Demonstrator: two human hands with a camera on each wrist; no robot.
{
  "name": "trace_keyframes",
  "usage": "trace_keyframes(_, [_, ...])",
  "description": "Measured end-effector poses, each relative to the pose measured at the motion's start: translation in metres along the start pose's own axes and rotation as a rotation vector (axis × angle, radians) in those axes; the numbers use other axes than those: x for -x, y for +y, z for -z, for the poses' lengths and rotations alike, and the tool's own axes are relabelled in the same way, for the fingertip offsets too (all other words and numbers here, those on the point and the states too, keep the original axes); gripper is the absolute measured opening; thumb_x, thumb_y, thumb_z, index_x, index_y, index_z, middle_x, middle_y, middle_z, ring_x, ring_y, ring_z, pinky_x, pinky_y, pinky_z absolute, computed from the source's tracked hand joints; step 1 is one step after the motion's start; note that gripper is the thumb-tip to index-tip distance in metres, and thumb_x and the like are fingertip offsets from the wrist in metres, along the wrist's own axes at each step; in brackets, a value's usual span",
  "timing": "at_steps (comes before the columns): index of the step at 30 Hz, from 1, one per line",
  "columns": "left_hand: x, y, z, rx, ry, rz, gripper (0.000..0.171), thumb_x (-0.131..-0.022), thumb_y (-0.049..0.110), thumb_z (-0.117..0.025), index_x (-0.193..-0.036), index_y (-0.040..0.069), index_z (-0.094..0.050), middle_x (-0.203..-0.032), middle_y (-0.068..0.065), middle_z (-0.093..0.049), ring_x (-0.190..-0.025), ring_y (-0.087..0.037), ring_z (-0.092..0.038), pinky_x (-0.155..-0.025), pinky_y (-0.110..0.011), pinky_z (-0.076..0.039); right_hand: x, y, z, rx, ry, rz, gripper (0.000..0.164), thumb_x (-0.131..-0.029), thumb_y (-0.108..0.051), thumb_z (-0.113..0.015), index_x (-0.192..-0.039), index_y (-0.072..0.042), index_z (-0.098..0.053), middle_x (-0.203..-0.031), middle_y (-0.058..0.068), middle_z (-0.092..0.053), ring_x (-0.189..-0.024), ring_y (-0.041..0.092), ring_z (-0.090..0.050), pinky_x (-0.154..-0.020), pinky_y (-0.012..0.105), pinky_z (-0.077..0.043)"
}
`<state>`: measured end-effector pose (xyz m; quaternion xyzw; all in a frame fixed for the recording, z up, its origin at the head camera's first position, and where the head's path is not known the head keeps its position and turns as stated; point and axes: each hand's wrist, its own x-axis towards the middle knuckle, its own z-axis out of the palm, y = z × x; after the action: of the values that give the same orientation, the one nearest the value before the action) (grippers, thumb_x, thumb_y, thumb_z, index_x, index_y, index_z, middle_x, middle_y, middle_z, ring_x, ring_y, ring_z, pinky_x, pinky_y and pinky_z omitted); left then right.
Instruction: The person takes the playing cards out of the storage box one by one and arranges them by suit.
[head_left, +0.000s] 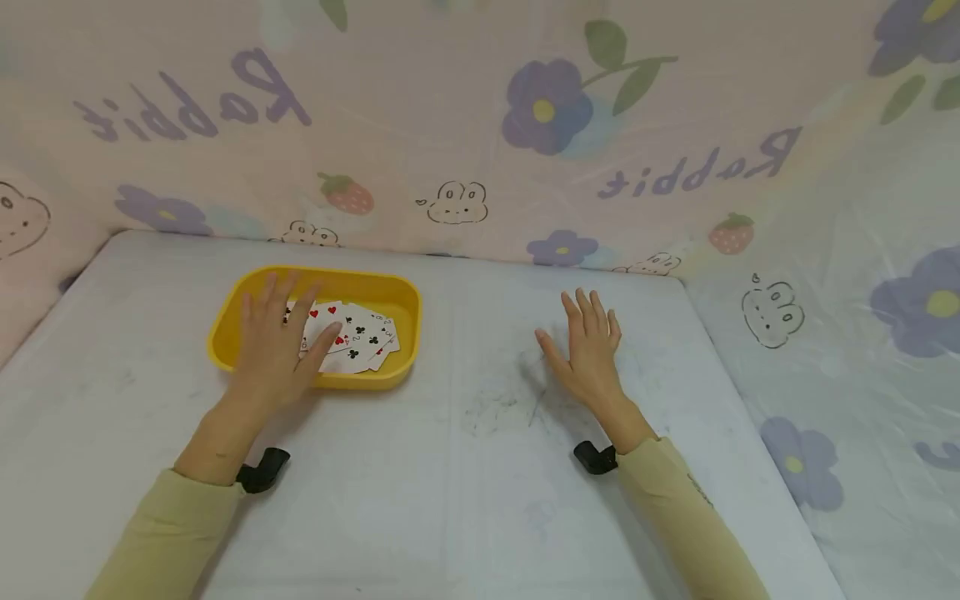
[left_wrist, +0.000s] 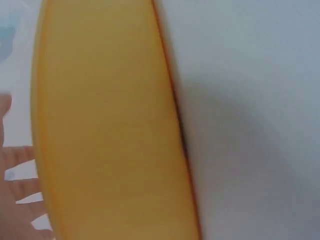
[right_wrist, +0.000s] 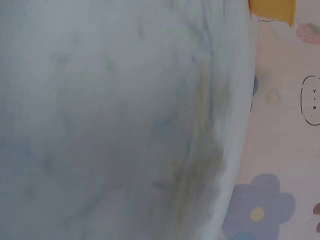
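Observation:
A yellow tray point(head_left: 371, 379) stands on the left half of the white table, with several loose playing cards point(head_left: 360, 337) lying face up in it. Over the tray's left part is my left hand point(head_left: 273, 342), fingers spread and hiding some of the cards. Close up in the left wrist view, the yellow tray wall point(left_wrist: 110, 120) fills the middle, and the fingers point(left_wrist: 22, 190) of that hand show past its rim. My right hand point(head_left: 588, 346) hovers above the right side of the table, fingers extended and holding nothing.
The white table point(head_left: 480, 500) has grey smudges near its middle right. A patterned cloth point(head_left: 450, 108) with rabbits, flowers and strawberries rises behind it and along both sides. Black curved pieces point(head_left: 264, 471) sit at the wrists.

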<state>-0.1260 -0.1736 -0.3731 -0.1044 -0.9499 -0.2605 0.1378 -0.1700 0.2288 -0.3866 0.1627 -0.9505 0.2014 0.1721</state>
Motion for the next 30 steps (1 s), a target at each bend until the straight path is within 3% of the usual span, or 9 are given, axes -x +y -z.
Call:
trace_keyframes(5, [0.001,-0.015,0.006,0.144,0.131,0.112,0.051,-0.099,0.027,-0.047,-0.14,-0.001,-0.04,-0.151,-0.024,-0.026,-0.137,-0.045,-0.024,-0.107,-0.063,-0.024,-0.008,-0.009,-0.008,-0.086,0.162,0.099,0.049,-0.093,-0.019,-0.058,-0.133,0.005,-0.047,-0.137,0.026,-0.045,-0.135,0.042,-0.032,-0.106,0.061,-0.018])
trace_keyframes(9, [0.003,-0.029,0.012,0.177,0.206,0.192,0.045,-0.095,0.017,-0.052,-0.134,-0.007,-0.046,-0.144,-0.029,-0.033,-0.132,-0.048,-0.031,-0.108,-0.06,-0.025,-0.013,-0.021,-0.015,-0.132,0.175,0.123,0.043,-0.091,-0.013,-0.059,-0.128,0.006,-0.052,-0.132,0.027,-0.049,-0.128,0.043,-0.04,-0.1,0.062,-0.027])
trace_keyframes(20, [0.008,-0.066,0.027,0.234,0.192,0.38,0.045,-0.098,0.018,-0.045,-0.138,-0.003,-0.047,-0.143,-0.032,-0.032,-0.128,-0.053,-0.033,-0.102,-0.067,-0.026,-0.023,-0.052,-0.03,-0.248,0.105,0.11,0.038,-0.091,-0.01,-0.058,-0.127,0.004,-0.054,-0.129,0.023,-0.051,-0.119,0.038,-0.047,-0.097,0.05,-0.041])
trace_keyframes(28, [0.014,-0.081,0.027,0.249,0.171,0.388,0.042,-0.102,0.02,-0.037,-0.138,0.003,-0.05,-0.135,-0.031,-0.044,-0.117,-0.048,-0.046,-0.096,-0.061,-0.039,-0.033,-0.078,-0.04,-0.287,0.054,0.139,0.038,-0.091,-0.01,-0.059,-0.127,0.002,-0.054,-0.13,0.02,-0.051,-0.121,0.035,-0.046,-0.098,0.047,-0.042])
trace_keyframes(30, [0.016,-0.084,0.028,0.278,0.145,0.404,0.043,-0.103,0.024,-0.035,-0.141,0.006,-0.047,-0.137,-0.029,-0.044,-0.117,-0.047,-0.047,-0.095,-0.05,-0.045,-0.036,-0.086,-0.043,-0.313,0.048,0.144,0.039,-0.091,-0.01,-0.059,-0.128,0.002,-0.054,-0.13,0.02,-0.051,-0.118,0.034,-0.048,-0.096,0.045,-0.044])
